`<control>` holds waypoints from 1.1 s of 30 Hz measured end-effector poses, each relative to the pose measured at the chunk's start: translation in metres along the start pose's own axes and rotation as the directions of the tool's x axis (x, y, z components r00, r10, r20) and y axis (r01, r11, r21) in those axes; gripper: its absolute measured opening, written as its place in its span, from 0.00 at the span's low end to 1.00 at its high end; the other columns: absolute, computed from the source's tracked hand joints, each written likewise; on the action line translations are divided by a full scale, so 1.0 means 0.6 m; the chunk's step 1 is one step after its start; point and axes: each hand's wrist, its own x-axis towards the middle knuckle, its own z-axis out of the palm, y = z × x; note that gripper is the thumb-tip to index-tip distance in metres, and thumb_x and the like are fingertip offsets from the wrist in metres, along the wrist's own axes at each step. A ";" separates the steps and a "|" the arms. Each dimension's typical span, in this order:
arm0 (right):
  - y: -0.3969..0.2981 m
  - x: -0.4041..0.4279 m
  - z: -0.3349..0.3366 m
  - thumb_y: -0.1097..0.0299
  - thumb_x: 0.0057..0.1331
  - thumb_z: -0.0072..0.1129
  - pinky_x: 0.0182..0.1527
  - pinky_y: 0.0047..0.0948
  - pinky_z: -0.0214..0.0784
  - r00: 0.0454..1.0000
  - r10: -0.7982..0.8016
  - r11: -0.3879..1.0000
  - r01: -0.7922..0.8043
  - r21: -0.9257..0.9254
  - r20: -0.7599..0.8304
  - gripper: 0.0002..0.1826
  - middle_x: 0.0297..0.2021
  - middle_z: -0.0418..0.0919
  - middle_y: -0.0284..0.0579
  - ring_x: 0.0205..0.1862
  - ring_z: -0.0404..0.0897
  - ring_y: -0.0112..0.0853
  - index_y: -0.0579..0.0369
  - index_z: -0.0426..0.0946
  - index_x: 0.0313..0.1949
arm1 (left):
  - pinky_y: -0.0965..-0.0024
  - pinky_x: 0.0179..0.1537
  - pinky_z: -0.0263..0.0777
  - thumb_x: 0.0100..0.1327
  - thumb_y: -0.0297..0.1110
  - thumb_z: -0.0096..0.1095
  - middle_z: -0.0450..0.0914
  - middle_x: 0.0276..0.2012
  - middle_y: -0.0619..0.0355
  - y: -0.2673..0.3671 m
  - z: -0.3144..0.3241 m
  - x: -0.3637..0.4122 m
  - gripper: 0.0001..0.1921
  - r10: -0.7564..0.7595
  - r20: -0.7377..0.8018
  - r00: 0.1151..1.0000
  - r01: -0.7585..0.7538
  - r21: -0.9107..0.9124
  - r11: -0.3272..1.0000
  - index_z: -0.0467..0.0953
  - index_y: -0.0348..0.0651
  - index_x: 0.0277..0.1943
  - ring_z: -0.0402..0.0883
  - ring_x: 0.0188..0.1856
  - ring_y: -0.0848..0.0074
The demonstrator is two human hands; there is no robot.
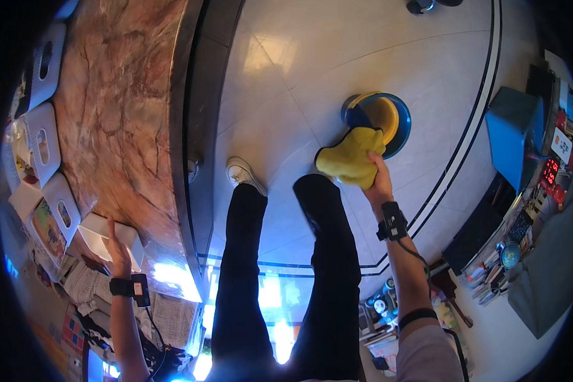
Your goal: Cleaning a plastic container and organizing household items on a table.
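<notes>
My right hand (379, 179) grips a yellow cloth (351, 155) with a dark edging. The cloth hangs bunched at the near rim of a round blue bucket (406, 126) on the floor. Inside the bucket are a yellow container (388, 117) and something dark blue, partly covered by the cloth. Over on the left, my left hand (117, 250) holds an open white plastic box (133, 241) at the marble tabletop (119, 119); one finger is stretched along it. Where the other fingers touch the box is partly hidden.
White baskets (43, 138) with handle holes line the table's far side. A dark phone-like object (95, 265) lies by the box. My shoe (241, 172) is on the tiled floor. To the right stand a blue bin (511, 133) and a cluttered shelf with a red-lit digital display (550, 171).
</notes>
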 end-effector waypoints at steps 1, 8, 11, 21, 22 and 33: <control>-0.017 0.008 -0.005 0.66 0.59 0.52 0.55 0.35 0.62 0.998 -0.056 0.995 0.057 0.076 -0.022 0.26 0.51 0.69 0.45 0.52 0.70 0.38 0.56 0.59 0.57 | 0.65 0.58 0.55 0.54 0.48 0.62 0.68 0.51 0.54 0.008 -0.002 -0.017 0.30 0.140 0.052 0.989 -0.146 0.122 0.982 0.66 0.35 0.54 0.63 0.56 0.64; -0.055 0.094 -0.200 0.66 0.59 0.54 0.50 0.35 0.69 0.931 -0.355 0.919 0.333 -0.211 -0.081 0.18 0.41 0.70 0.52 0.42 0.74 0.38 0.61 0.64 0.45 | 0.63 0.46 0.65 0.51 0.41 0.67 0.66 0.48 0.41 -0.010 0.063 -0.116 0.34 0.206 -0.402 0.892 -0.053 0.359 0.932 0.60 0.23 0.52 0.67 0.45 0.63; -0.038 0.070 -0.175 0.72 0.57 0.55 0.42 0.35 0.74 0.966 -0.122 0.987 0.095 -0.126 -0.230 0.16 0.35 0.73 0.51 0.35 0.78 0.39 0.62 0.64 0.43 | 0.65 0.48 0.65 0.53 0.32 0.64 0.64 0.51 0.47 0.060 0.190 -0.232 0.31 0.473 -0.162 0.866 -0.364 0.444 0.819 0.59 0.32 0.56 0.69 0.45 0.65; -0.125 0.183 -0.271 0.70 0.49 0.56 0.49 0.39 0.64 0.889 -0.268 -0.053 0.371 -0.927 0.371 0.24 0.43 0.69 0.62 0.47 0.69 0.53 0.57 0.67 0.49 | 0.61 0.55 0.63 0.49 0.21 0.53 0.67 0.51 0.42 0.200 0.895 -0.416 0.18 0.435 0.841 0.321 -0.783 -0.023 0.621 0.70 0.34 0.46 0.68 0.53 0.52; -0.128 0.211 -0.282 0.68 0.49 0.58 0.53 0.39 0.61 0.896 -0.198 -0.166 0.369 -0.914 0.398 0.30 0.48 0.66 0.63 0.52 0.65 0.53 0.55 0.63 0.53 | 0.61 0.57 0.62 0.47 0.21 0.54 0.65 0.52 0.37 0.194 0.943 -0.413 0.20 0.473 0.845 0.250 -0.823 -0.072 0.564 0.68 0.29 0.46 0.66 0.54 0.50; -0.107 0.393 -0.340 0.68 0.53 0.53 0.45 0.41 0.67 0.840 0.385 -0.609 0.543 -0.579 0.383 0.23 0.37 0.76 0.56 0.42 0.74 0.52 0.62 0.66 0.49 | 0.56 0.60 0.55 0.53 0.41 0.58 0.62 0.57 0.35 0.076 1.194 -0.315 0.36 -0.186 0.924 0.334 -0.906 0.369 0.208 0.53 0.30 0.60 0.59 0.61 0.47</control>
